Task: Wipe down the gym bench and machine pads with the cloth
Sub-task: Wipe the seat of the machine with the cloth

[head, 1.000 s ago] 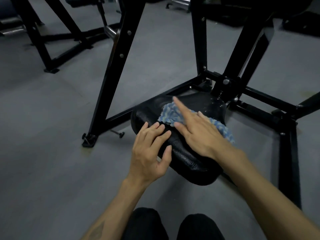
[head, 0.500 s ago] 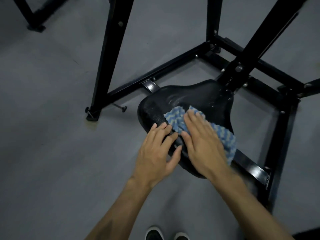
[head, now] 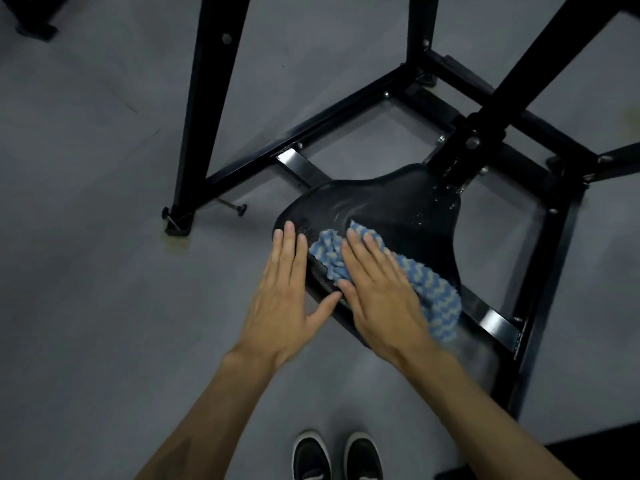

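My right hand lies flat with straight fingers on the cloth, hiding its middle, so I see only one cloth, bunched at the fingertips and trailing off the pad's right edge. My left hand rests flat on the pad's left rim, fingers together, gripping nothing. The frame is cut off at the top. Two shoes show below (toes only). The pad glistens with wet streaks.

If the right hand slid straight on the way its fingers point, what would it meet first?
The right hand would cross bare, wet-looking seat pad, probably pushing the cloth along; next looks like the pad's far edge, depth unclear.
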Action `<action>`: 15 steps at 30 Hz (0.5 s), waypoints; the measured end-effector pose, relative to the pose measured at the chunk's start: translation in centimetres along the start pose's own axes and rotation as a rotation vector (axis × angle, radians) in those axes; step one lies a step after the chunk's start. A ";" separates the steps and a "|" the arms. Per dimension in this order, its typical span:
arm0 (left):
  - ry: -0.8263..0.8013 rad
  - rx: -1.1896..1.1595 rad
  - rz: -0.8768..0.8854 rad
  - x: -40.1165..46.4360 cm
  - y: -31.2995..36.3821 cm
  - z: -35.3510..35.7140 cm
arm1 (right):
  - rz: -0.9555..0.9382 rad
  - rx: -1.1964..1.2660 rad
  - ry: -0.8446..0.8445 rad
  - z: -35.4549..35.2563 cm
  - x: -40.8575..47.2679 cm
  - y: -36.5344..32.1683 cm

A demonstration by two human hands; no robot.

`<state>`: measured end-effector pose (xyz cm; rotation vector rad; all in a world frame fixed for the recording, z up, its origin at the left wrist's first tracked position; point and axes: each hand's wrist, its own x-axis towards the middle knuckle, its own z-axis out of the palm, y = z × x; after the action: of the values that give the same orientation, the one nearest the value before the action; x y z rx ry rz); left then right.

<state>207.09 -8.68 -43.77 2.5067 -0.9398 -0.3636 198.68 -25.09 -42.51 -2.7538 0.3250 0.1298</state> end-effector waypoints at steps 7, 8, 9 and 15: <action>0.005 0.025 -0.016 0.0 -0.1 -0.3 | 0.062 -0.025 0.041 -0.1 2.8 0.5; 0.016 0.020 -0.024 -0.1 0.0 -0.2 | 0.114 -0.007 0.069 0.1 2.1 0.0; 0.026 0.002 -0.035 -0.2 0.1 -0.1 | 0.139 0.002 0.079 0.3 1.4 -0.5; 0.120 -0.162 -0.077 -1.1 0.9 0.0 | -0.110 0.030 -0.049 -0.8 4.7 -0.4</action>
<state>205.77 -8.61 -43.27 2.3912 -0.7387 -0.2966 203.31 -26.02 -42.29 -2.7266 0.1607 0.1618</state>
